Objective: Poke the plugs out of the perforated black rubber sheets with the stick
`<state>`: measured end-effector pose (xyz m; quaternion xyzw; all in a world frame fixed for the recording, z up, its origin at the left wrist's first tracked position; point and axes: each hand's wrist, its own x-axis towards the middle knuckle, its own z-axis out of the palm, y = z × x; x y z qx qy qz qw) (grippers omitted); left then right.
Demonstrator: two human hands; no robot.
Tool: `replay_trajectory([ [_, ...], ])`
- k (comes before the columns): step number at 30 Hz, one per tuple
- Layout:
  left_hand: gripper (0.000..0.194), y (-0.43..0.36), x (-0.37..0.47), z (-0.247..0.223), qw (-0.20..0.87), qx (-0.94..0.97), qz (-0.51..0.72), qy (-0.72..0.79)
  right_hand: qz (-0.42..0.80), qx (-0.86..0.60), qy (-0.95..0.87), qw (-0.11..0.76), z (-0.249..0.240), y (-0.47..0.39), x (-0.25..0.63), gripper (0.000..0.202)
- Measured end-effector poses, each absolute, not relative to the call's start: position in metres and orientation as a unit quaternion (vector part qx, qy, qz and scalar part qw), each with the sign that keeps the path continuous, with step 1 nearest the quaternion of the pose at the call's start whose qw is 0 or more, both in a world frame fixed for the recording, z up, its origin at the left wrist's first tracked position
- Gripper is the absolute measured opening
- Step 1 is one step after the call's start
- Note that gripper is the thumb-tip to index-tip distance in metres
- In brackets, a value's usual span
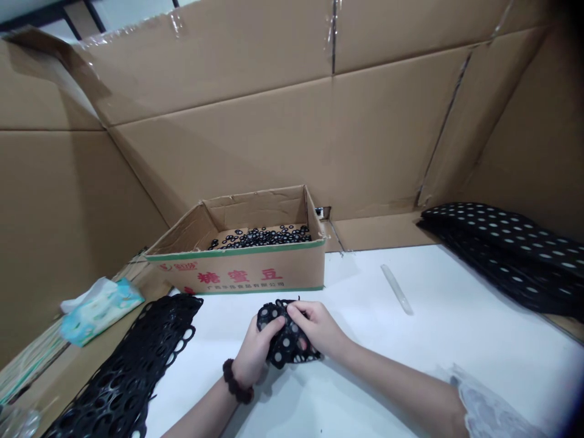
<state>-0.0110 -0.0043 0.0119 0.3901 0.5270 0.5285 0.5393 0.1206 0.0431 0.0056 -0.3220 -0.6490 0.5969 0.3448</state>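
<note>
Bunched up between both hands is a black sheet with round pale spots [286,349], just above the white tabletop. My left hand [253,353], with a dark band on the wrist, is closed around its left side, thumb on top. From the right, my right hand [318,327] pinches the upper part between thumb and fingers. Some fingertips are hidden behind the material. Just beyond the hands stands an open cardboard box [241,272] with many small black rings [269,236] inside.
To the left lies a black sheet full of round holes [114,377], with a tissue pack [103,309] past it. A translucent strip [396,289] rests on the white table [365,389] at right. Black spotted sheets [506,255] are stacked far right. Cardboard walls [255,134] enclose the back and sides.
</note>
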Motion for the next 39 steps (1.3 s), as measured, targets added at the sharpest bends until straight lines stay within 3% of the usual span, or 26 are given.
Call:
replay_trajectory([
  [9,0.026,-0.009,-0.006,0.015,0.444,0.389,0.553,0.587,0.607,-0.352,-0.605,0.375,0.012,0.047,0.121,0.032],
  [13,0.024,-0.009,-0.001,0.015,0.431,0.399,0.556,0.588,0.558,-0.375,-0.602,0.431,0.014,0.061,0.124,0.031],
  [19,0.034,-0.010,-0.009,0.008,0.427,0.312,0.561,0.637,0.453,-0.460,-0.504,0.573,0.020,0.072,0.143,0.035],
  [26,0.038,-0.013,-0.005,0.014,0.429,0.457,0.545,0.557,0.388,-0.356,-0.717,0.456,0.034,0.045,0.129,0.024],
  [33,0.033,-0.015,-0.006,0.014,0.488,0.509,0.512,0.490,0.358,-0.330,-0.795,0.361,0.025,0.034,0.126,0.018],
  [35,0.033,-0.015,-0.008,0.012,0.487,0.499,0.516,0.498,0.370,-0.329,-0.800,0.338,0.020,0.033,0.126,0.024],
  [39,0.038,-0.014,-0.011,0.007,0.492,0.474,0.523,0.510,0.416,-0.312,-0.781,0.345,0.015,0.035,0.124,0.019],
])
